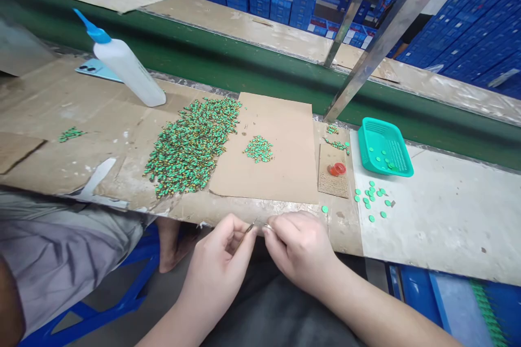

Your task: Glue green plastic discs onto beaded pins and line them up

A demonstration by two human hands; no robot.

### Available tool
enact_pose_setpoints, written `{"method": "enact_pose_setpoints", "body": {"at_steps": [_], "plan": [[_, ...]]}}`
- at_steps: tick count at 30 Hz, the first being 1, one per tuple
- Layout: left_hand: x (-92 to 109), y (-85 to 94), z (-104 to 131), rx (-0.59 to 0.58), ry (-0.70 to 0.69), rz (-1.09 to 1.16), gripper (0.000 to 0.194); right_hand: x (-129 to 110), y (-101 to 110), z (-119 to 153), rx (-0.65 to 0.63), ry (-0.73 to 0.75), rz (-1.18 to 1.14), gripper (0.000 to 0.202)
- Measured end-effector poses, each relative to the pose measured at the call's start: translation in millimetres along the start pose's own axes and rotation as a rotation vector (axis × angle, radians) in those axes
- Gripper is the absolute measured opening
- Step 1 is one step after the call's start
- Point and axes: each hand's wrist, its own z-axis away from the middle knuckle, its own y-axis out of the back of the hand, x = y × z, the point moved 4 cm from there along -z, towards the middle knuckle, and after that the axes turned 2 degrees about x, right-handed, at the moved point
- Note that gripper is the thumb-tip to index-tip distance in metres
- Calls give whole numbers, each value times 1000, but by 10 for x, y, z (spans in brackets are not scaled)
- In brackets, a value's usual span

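My left hand (pixel 220 260) is closed in a pinch around a thin, pointed metal tool (pixel 249 227), its tip toward my other hand. Facing it, my right hand (pixel 301 241) pinches a tiny piece (pixel 267 225) whose kind is too small to make out. Both hands are at the table's front edge, fingertips close together but apart. Beyond them lies a sheet of cardboard (pixel 285 173) bearing a small cluster of green-and-gold beads (pixel 259 149). A large heap of the same small pieces (pixel 191 146) spreads to its left. One green disc (pixel 324 209) rests just past my right hand.
Several green discs (pixel 372 218) lie right, below a turquoise basket (pixel 368 160). A red cap-like dish (pixel 339 168) sits on a small board (pixel 331 187). Left stand a squeeze bottle (pixel 132 73) and a phone (pixel 95 69). Metal posts (pixel 358 70) rise behind; a seated person's leg (pixel 73 249) is at left.
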Motion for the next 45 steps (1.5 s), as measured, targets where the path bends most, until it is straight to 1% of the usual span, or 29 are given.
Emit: {"method": "enact_pose_setpoints", "body": {"at_steps": [5, 8, 12, 16, 20, 24, 28, 30, 34, 37, 39, 41, 45], "plan": [[12, 20, 2, 35, -57, -42, 35, -2, -15, 10, 13, -47, 38, 38], [14, 30, -5, 48, -85, -61, 35, -23, -40, 19, -3, -25, 23, 40], [1, 35, -14, 65, -112, -82, 35, -9, -49, 26, 7, -60, 56, 39], [-1, 42, -4, 82, -127, -103, 35, -14, -56, 27, -22, -34, 20, 39], [-8, 50, 2, 96, -124, -108, 35, 6, -53, 40, 1, -94, 50, 37], [-11, 50, -10, 88, -97, -90, 36, 12, -72, 38, -30, -78, -16, 37], [8, 39, -27, 42, -36, -15, 37, 109, -12, 11, -8, -128, -29, 36], [24, 30, -33, -6, 4, 34, 38, 123, 33, 4, -7, -84, -69, 34], [75, 24, -34, -91, 82, 149, 41, 78, 89, 7, -14, 24, -111, 34], [120, 18, -24, -132, 115, 215, 39, 51, 69, -1, -34, 47, -102, 36], [137, 16, -13, -141, 118, 212, 40, 51, 45, -13, -43, 56, -101, 37], [130, 15, -1, -141, 125, 191, 42, 78, 33, -25, -32, 29, -84, 38], [81, 16, 14, -126, 138, 146, 45, 118, 52, -25, 3, -72, -52, 36]]}}
